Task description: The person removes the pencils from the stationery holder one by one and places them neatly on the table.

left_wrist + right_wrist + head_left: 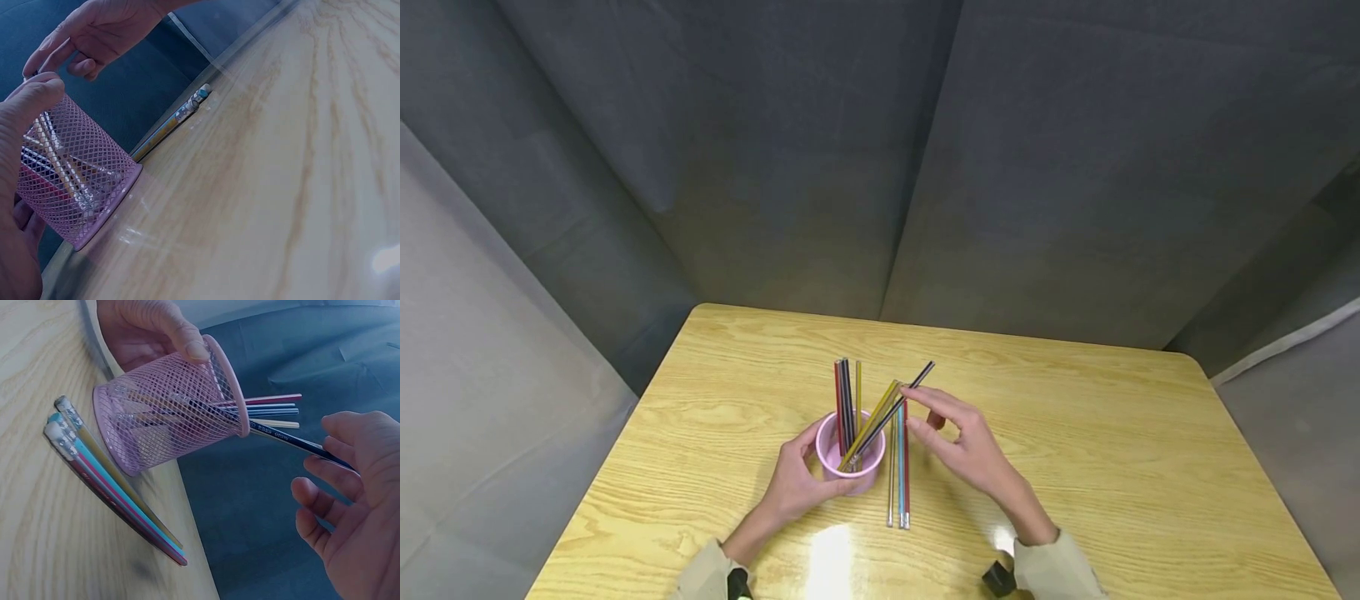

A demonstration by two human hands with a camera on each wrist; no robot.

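Cup (153, 440), one, pink mesh, three pencils (901, 471) lying alongside, two hands (793, 483) (966, 442)

You had free room over the table (1135, 450) to the right of your right hand (964, 440), to the left of your left hand (796, 485), and beyond the cup (156, 378) as far as the curtain (790, 208). Your left hand blocked the cup's left and near sides. Loose pencils (902, 492) lay just to its right, a dark pencil (275, 433) slanted out rightward, and standing pencils (847, 400) obstructed any low pass over the mouth.
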